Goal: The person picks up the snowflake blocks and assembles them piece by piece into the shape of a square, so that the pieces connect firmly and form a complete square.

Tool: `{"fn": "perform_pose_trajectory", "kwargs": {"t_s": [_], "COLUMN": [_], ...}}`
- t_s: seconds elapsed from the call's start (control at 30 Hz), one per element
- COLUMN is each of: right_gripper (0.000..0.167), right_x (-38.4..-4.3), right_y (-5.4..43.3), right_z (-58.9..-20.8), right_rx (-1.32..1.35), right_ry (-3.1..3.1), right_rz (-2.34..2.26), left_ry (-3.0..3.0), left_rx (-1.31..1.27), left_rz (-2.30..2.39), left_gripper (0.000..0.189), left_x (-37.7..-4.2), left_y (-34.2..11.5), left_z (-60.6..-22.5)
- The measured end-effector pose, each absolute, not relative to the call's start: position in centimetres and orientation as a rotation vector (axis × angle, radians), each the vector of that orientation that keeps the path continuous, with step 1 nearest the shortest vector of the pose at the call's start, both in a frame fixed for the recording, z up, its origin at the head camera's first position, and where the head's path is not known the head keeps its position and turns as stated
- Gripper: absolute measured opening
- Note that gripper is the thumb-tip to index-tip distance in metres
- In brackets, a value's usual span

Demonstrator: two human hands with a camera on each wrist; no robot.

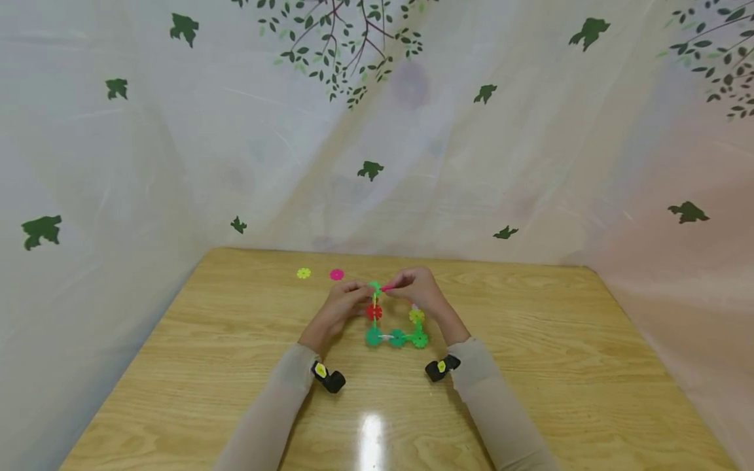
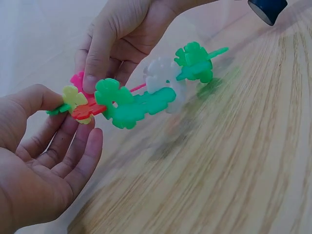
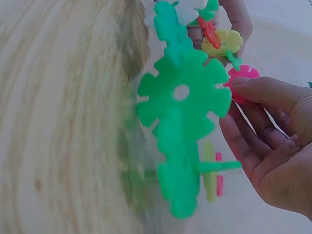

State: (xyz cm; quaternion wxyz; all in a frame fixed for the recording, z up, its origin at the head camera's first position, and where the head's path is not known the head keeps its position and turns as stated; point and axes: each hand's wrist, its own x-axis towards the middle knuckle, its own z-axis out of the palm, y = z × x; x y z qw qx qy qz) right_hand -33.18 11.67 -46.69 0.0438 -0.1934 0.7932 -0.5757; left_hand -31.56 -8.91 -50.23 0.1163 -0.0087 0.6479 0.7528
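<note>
Slotted plastic flower discs are joined into a U-shaped chain, with green discs (image 1: 396, 338) along its near side and a red disc (image 1: 374, 312) on its left arm. My left hand (image 1: 341, 305) pinches a small green disc (image 2: 58, 109) at that arm's far end, beside a yellow disc (image 2: 73, 96). Between thumb and fingers, my right hand (image 1: 419, 289) holds a pink disc (image 3: 246, 73), its edge right at that green disc. A white disc (image 2: 163, 78) sits between green ones. Another yellow disc (image 1: 416, 316) is on the right arm.
Two loose discs, one yellow (image 1: 303, 273) and one pink (image 1: 336, 275), lie flat toward the back of the wooden table (image 1: 530, 392). A pale curtain (image 1: 412, 196) with leaf prints hangs behind it and along both sides.
</note>
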Motion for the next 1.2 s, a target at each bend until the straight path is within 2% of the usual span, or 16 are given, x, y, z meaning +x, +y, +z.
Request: {"fn": "perform_pose_trajectory", "kwargs": {"t_s": [0.17,0.5,1.2], "right_gripper": [0.007,0.004,0.004], "right_x": [-33.12,-33.56,-33.15], "right_y": [11.76,12.35,11.59], "right_z": [-46.52,-46.38,-46.54], "right_rx": [-0.626,-0.725,-0.763], "right_ry": [2.449,2.46,2.385], "right_rz": [-1.726,-1.657,-1.82], "left_ry": [1.877,1.868,1.854], "left_rx": [-0.018,-0.006,-0.024], "left_rz": [2.207,2.187,2.264], "left_gripper": [0.004,0.01,0.009], "left_x": [-31.53,-31.54,-31.02], "left_y": [-8.85,-8.91,-8.77], "left_z": [-50.23,-50.07,-49.97]}}
